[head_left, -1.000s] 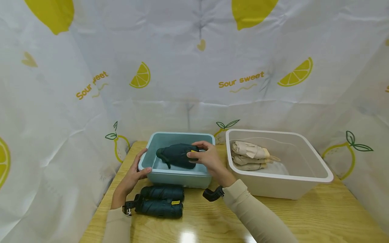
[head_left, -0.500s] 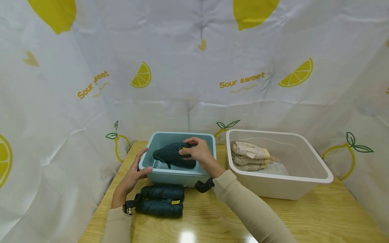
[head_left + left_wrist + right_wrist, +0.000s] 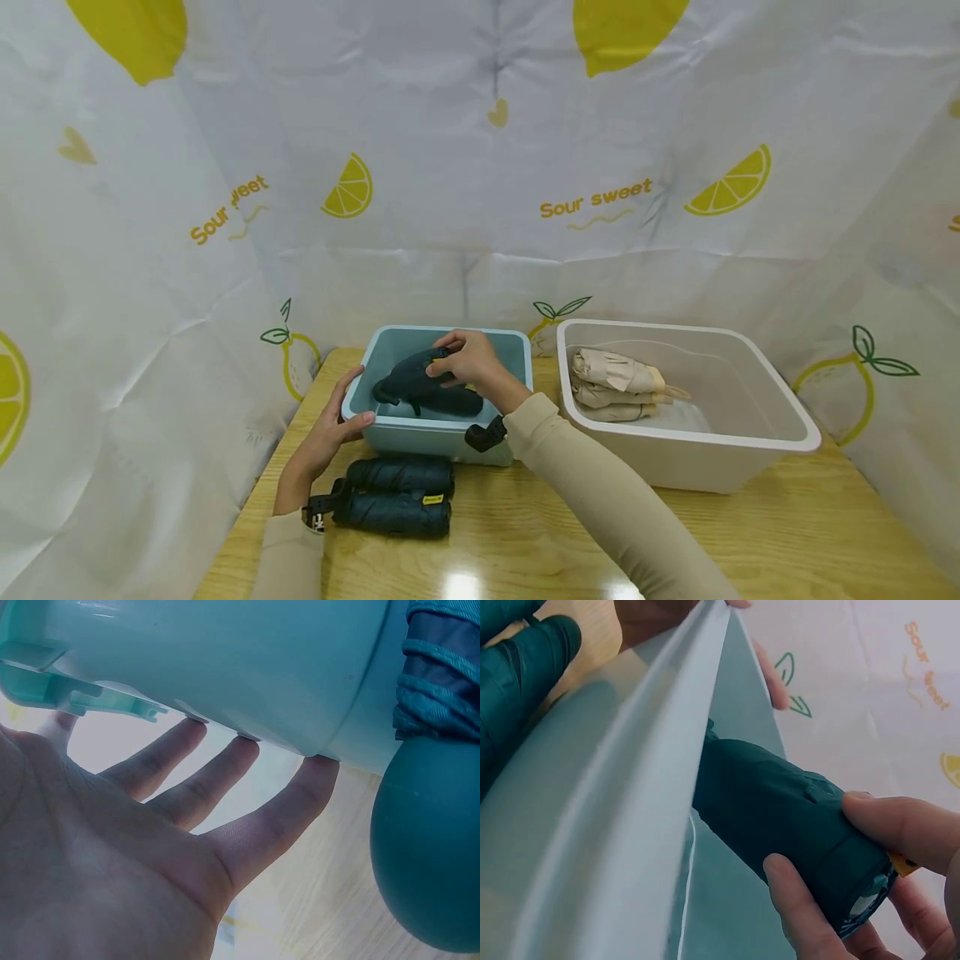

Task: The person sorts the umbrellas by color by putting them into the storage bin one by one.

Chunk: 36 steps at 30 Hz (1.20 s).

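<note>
A dark green folded umbrella [image 3: 408, 379] slants inside the light blue bin [image 3: 450, 442], its handle toward the bin's left end. My right hand [image 3: 471, 360] grips its other end, with thumb and fingers on opposite sides of the fabric in the right wrist view. Beneath and in front of it lies a second dark green umbrella [image 3: 459, 402] in the bin. My left hand [image 3: 330, 429] is at the bin's left end, thumb on the front rim. Its straight fingers [image 3: 281, 817] touch the outer wall in the left wrist view.
In front of the blue bin, two more dark green umbrellas [image 3: 397, 512] lie side by side on the wooden table [image 3: 525, 542]. To the right stands a larger white bin [image 3: 675, 458] with several beige folded umbrellas [image 3: 615, 375] at its left side. A lemon-print curtain [image 3: 450, 250] hangs behind.
My right hand has moved left and slightly back in the blue bin, carrying the gripped umbrella with it. More of the umbrella beneath now shows. My left hand has stayed in place.
</note>
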Each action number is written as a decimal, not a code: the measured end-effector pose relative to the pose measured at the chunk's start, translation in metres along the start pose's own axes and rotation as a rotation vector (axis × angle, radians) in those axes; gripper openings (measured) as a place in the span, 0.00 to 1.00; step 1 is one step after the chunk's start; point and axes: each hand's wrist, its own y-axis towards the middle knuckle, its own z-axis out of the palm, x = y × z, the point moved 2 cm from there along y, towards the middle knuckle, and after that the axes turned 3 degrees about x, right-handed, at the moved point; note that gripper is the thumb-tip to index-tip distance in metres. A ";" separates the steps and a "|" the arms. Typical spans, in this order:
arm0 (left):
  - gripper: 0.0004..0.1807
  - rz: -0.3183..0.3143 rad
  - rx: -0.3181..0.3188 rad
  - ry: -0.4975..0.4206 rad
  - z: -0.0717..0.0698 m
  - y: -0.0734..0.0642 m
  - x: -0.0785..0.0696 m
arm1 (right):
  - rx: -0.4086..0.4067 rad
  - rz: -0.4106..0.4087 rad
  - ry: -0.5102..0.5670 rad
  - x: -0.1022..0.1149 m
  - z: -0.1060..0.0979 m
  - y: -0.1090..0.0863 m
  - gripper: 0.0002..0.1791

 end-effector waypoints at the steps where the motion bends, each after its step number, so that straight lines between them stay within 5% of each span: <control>1: 0.44 0.002 0.000 -0.001 0.000 0.000 0.000 | 0.004 0.003 -0.013 0.001 0.001 0.002 0.20; 16: 0.44 -0.022 -0.012 -0.007 0.001 0.000 0.001 | 0.062 0.037 -0.166 -0.001 0.008 0.023 0.18; 36: 0.44 -0.020 -0.011 -0.019 -0.001 0.001 0.000 | 0.155 0.080 -0.235 -0.004 0.000 0.036 0.19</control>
